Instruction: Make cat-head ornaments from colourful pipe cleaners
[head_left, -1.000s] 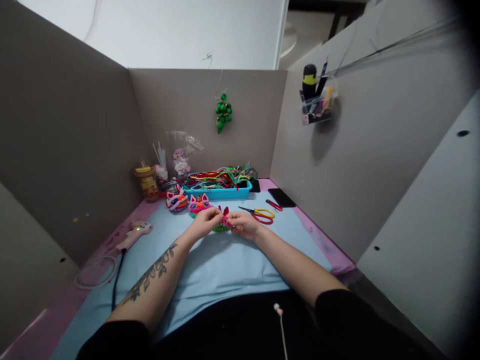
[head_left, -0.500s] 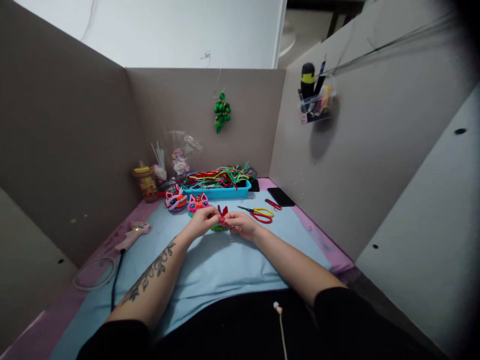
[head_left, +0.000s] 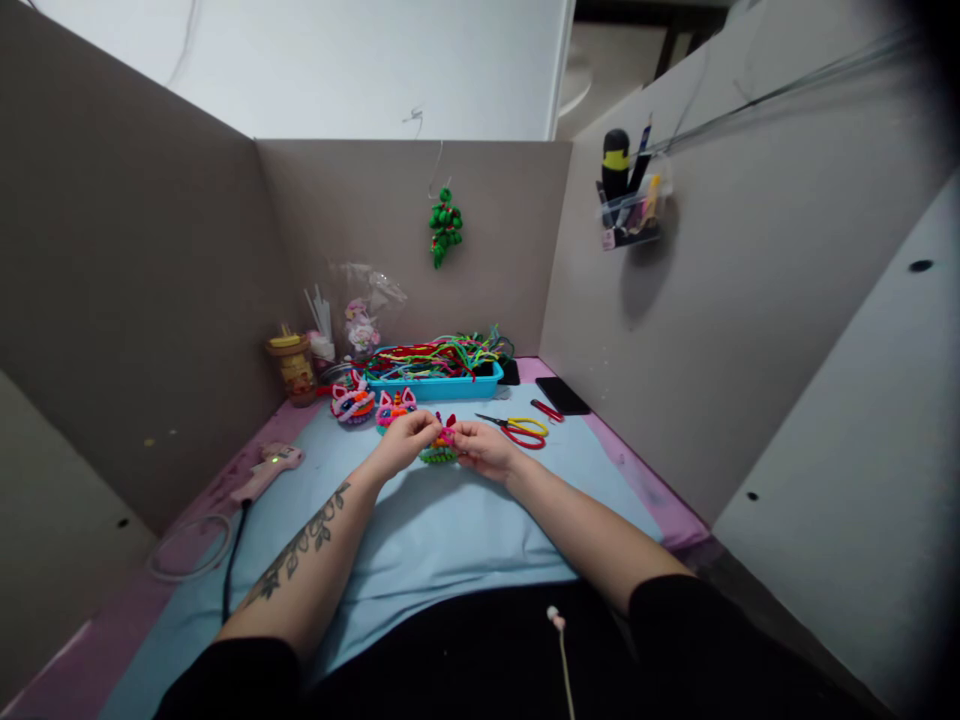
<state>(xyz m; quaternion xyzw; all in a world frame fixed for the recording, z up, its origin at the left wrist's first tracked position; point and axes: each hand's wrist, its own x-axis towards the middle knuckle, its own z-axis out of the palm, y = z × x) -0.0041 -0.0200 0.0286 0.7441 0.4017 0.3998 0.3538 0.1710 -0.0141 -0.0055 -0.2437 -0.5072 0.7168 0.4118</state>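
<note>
Between my hands is a small pipe-cleaner figure [head_left: 439, 455], green at the bottom with orange, pink and dark red parts above. My left hand [head_left: 409, 438] pinches its upper left side, thumb and fingertips together. From the other side my right hand [head_left: 484, 448] grips it, fingers curled around its pink part. My fingers cover much of the figure. Just behind my left hand sits a pink and orange pipe-cleaner animal head [head_left: 394, 406] with ears and a horn. A similar pipe-cleaner head [head_left: 352, 402] stands to its left.
A blue tray [head_left: 439, 387] of loose pipe cleaners lies at the back. Scissors [head_left: 525, 431], a red cutter [head_left: 547, 410] and a black phone [head_left: 562, 395] lie to the right. At left are a pink glue gun [head_left: 268, 468] with a cable and a yellow cup [head_left: 291, 370]. Grey panels enclose the table.
My fingers have shifted slightly on the figure, and more of its pink part shows between them. Both hands keep their hold.
</note>
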